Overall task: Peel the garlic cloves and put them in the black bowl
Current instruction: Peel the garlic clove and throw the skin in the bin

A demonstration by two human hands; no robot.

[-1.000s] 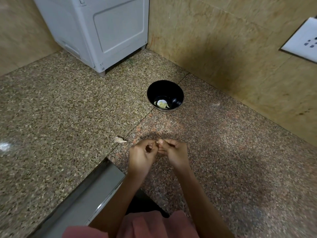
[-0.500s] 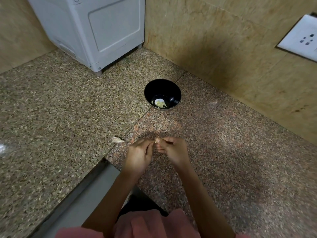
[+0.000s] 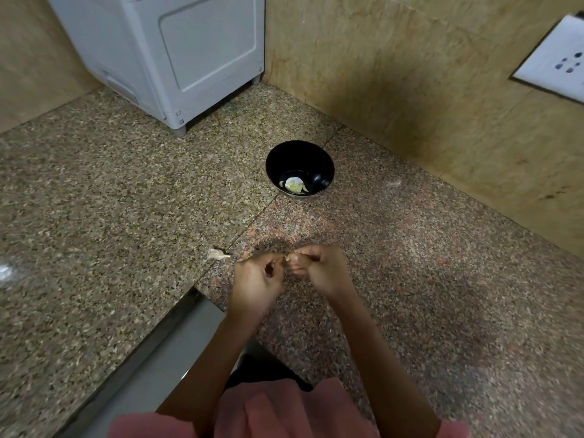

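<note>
1. Nearest: pink garment [image 3: 284, 412] at the bottom edge, both bare forearms reaching forward. Grey metal strip [image 3: 164, 352] runs diagonally at near left, set into the surface.
2. Surface: speckled granite worktop [image 3: 94, 200], a seam running diagonally away towards the bowl; the slab right of the seam is redder.
3. Left hand [image 3: 257, 279] and right hand [image 3: 325, 270] meet above the worktop, fingers curled, tips pinching one garlic clove [image 3: 288, 257] between them.
4. Only a pale sliver of the clove shows; long axis and pointing cannot be told.
5. Just left of the hands: a dry scrap of peel [image 3: 218, 254] on the worktop.
6. Beyond, well apart from the hands: black bowl [image 3: 297, 159], upright on the seam, peeled cloves [image 3: 295, 186] in its bottom. Nothing stands between hands and bowl.
7. Right of the bowl, a pale fleck [image 3: 393, 183], blurred.
8. Far: white appliance [image 3: 189, 52] in the corner; tan stone wall [image 3: 410, 74] with a white socket plate [image 3: 556, 61].
</note>
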